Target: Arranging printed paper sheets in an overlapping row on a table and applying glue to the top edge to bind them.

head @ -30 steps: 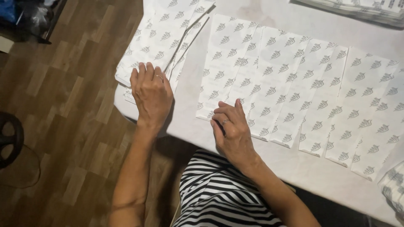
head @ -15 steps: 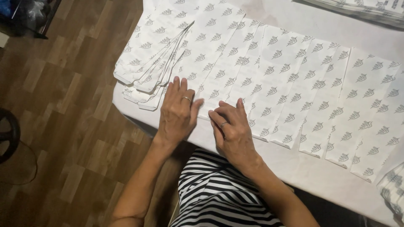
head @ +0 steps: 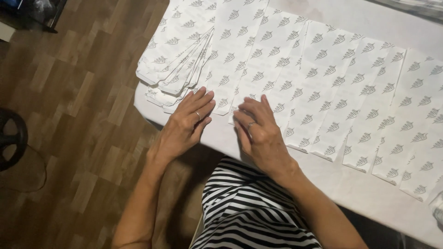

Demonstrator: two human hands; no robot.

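Head view: flat open hands (head: 187, 122) on printed paper bags (head: 295, 78), fanned stack (head: 177, 60) beside.

White paper sheets (head: 323, 78) printed with grey leaf marks lay flat, overlapping in a row; a fanned stack (head: 177, 64) lay leftmost.

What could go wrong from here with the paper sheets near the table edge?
1. The fanned stack of white leaf-printed paper sheets overhangs the white table edge; a nudge from the left hand might tip it onto the wooden floor.
2. The right hand rests on the overlapping row of sheets; sliding could shift their alignment.
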